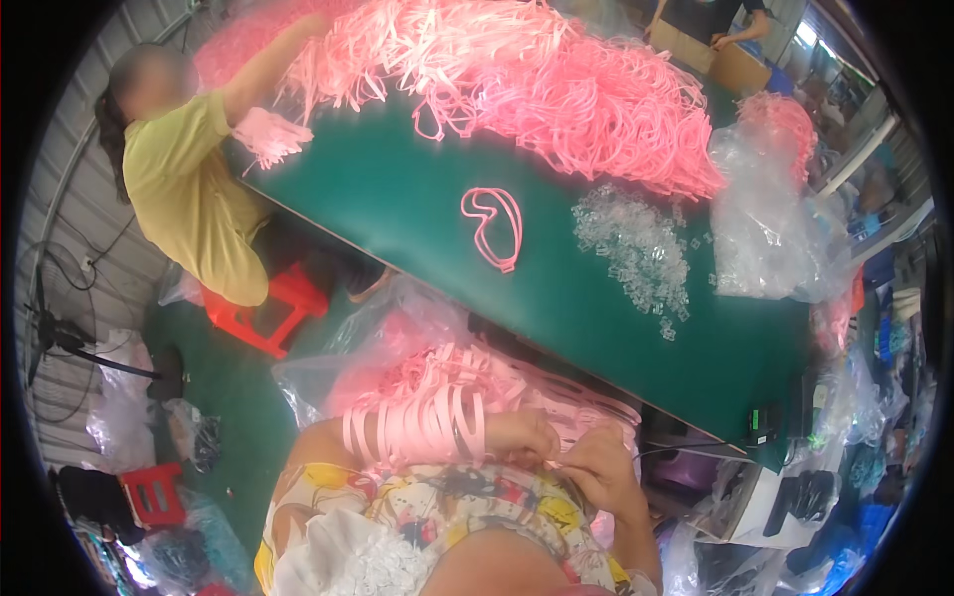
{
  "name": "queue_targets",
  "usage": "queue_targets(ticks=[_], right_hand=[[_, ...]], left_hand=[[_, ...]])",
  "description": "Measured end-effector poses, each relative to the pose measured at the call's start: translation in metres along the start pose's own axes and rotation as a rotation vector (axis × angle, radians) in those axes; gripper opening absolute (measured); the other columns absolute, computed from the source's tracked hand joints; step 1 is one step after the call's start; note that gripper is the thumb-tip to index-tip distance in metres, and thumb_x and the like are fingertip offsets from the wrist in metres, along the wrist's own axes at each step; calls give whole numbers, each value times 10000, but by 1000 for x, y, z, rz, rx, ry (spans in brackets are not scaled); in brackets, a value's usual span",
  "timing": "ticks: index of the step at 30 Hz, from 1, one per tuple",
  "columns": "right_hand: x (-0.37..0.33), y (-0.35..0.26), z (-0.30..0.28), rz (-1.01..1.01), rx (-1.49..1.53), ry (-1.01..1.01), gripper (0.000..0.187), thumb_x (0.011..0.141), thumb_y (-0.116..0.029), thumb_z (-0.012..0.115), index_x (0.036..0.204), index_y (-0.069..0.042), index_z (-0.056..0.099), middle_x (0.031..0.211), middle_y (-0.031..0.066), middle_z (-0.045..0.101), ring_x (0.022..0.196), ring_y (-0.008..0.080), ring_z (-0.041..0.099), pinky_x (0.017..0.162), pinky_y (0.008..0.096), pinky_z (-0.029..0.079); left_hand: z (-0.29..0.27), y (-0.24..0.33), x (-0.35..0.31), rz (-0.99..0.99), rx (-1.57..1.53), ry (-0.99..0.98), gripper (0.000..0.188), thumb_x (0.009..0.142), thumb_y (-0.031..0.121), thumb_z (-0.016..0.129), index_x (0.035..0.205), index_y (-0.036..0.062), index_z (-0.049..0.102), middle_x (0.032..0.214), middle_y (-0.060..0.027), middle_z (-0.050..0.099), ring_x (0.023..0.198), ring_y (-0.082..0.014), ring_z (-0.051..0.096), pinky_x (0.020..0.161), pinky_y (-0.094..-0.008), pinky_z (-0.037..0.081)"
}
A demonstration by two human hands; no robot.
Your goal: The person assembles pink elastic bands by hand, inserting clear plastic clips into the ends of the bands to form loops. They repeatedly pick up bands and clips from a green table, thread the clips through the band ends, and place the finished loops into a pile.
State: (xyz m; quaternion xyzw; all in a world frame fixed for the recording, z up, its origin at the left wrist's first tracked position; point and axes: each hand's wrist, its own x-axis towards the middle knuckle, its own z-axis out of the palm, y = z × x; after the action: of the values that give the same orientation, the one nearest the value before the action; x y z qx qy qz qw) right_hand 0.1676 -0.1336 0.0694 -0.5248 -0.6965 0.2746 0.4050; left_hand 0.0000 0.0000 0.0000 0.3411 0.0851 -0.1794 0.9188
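Note:
Close to my body, my left hand (pixel 527 435) and my right hand (pixel 599 465) are almost together, both with bent, closed fingers. Whatever is pinched between them is too small and covered to make out. Several flat pink straps (pixel 412 429) are looped around my left forearm. Just beyond my hands, more pink straps (pixel 467 372) lie heaped in front of my lap, partly in a clear plastic bag (pixel 343 343). A single pink strap loop (pixel 519 233) rests on the green table (pixel 397 214).
A large mound of pink straps (pixel 556 89) covers the table's far side. Small clear plastic buckles (pixel 636 248) lie scattered near a clear bag (pixel 760 219). A person in a yellow top (pixel 189 179) reaches in at left, beside a red stool (pixel 268 313). Another person holds a cardboard box (pixel 735 68).

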Motion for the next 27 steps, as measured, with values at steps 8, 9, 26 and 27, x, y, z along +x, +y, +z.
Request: queue_targets(ticks=[8,9,26,27], right_hand=[[11,6,-4,405,178,211,216,735,-136,752,912,-40,675,892,91,629,869,211,590,788,302,459],[16,-1,-3,429,194,259,212,735,-104,743,919,-30,669,887,91,627,860,197,582,769,296,455],[21,15,-1,-2,61,207,107,687,-91,721,782,-65,679,724,51,586,724,225,542,793,366,382],[19,12,-5,7,42,148,112,691,-99,722,789,-65,678,718,47,584,723,221,541,800,368,379]], left_hand=[[50,57,-17,209,96,296,105,886,128,587,890,36,637,657,18,545,572,-47,469,525,-199,365],[59,61,-19,231,40,309,111,889,143,592,893,40,633,673,24,552,588,-44,474,533,-196,366],[17,12,2,183,-287,204,127,856,53,540,824,-41,620,501,12,390,426,-80,323,431,-246,253],[19,11,3,152,-322,176,132,857,49,536,824,-52,613,505,13,382,429,-80,317,428,-252,245]])
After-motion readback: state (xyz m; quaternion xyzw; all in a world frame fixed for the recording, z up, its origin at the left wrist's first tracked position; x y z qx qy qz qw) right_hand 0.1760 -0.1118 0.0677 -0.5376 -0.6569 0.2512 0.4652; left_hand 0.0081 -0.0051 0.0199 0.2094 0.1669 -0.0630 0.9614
